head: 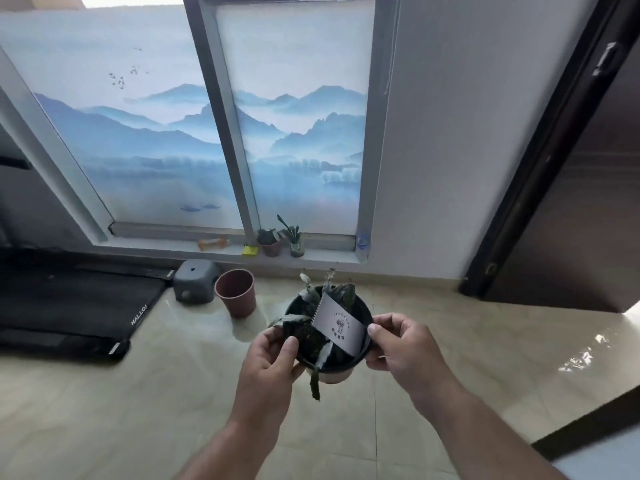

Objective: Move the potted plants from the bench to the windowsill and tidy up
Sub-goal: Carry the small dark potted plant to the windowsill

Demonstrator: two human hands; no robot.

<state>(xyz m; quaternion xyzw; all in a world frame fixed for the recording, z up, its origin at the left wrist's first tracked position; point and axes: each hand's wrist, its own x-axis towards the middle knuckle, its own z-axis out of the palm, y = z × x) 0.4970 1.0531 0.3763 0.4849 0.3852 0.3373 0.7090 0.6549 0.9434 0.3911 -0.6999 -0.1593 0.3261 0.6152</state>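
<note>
I hold a potted plant in a black pot (349,365) in front of me, above the tiled floor. It has dark drooping leaves and a white card label (337,325) stuck in it. My left hand (273,358) grips the pot's left rim. The right rim is gripped by my right hand (401,348), thumb by the card. On the windowsill (311,259) ahead stand two small potted plants: one in a reddish pot (270,242), one in a clear pot (296,242).
An empty reddish-brown pot (237,292) and a grey plastic stool (195,280) stand on the floor below the sill. A black mat (76,306) lies at left. The sill also holds a yellow object (250,250), an orange object (213,243) and a plastic bottle (362,244). A dark door frame (540,161) stands at right.
</note>
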